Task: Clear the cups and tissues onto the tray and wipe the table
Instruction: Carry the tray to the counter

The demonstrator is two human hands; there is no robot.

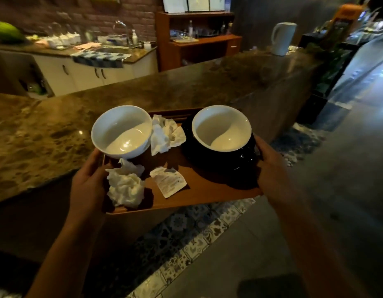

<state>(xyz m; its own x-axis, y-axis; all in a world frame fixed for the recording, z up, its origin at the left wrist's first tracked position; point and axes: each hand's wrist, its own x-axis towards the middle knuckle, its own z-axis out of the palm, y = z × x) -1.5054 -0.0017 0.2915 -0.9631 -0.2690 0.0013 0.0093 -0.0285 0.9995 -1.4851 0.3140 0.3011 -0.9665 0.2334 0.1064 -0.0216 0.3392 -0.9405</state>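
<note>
Nothing can be read. The small white packet [168,181] on the tray [199,188], just right of the crumpled tissue [125,187] at its near left corner, carries lines of fine print too small and blurred to make out. Framed sheets [193,4] above the wooden shelf [197,39] are illegible too.

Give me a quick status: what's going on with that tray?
Left hand and right hand each grip a tray end. Two cups and crumpled tissues aboard. Counter just ahead.

Fingers [95,168] hidden under tray [199,190].
</note>
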